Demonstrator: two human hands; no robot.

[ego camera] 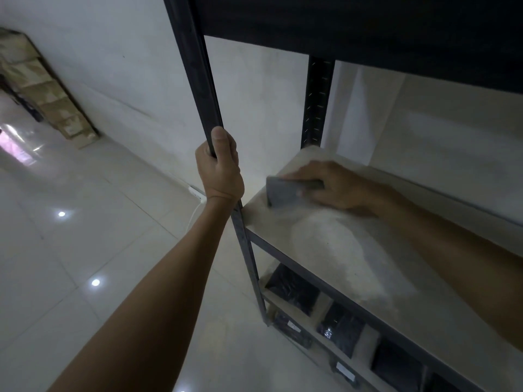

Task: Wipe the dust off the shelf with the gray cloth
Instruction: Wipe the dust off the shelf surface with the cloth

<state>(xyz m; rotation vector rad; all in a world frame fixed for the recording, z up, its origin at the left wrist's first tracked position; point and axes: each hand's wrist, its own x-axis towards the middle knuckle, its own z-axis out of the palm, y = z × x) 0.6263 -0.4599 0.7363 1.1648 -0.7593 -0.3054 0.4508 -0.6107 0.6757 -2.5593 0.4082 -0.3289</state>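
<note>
The pale shelf board (353, 258) of a black metal rack fills the right of the view, with a lighter streak in its dust. My right hand (331, 185) lies on the board near its far left corner and holds the gray cloth (283, 192) against the surface; it is blurred. My left hand (220, 165) grips the rack's black front post (203, 89), thumb up along it.
An upper black shelf (353, 21) hangs just above the board. Lower shelves hold black packages (294, 287). A white wall stands behind, glossy floor tiles (70, 250) lie to the left, stacked cardboard boxes (42, 86) at the far left, and a white cable (195, 213) on the floor.
</note>
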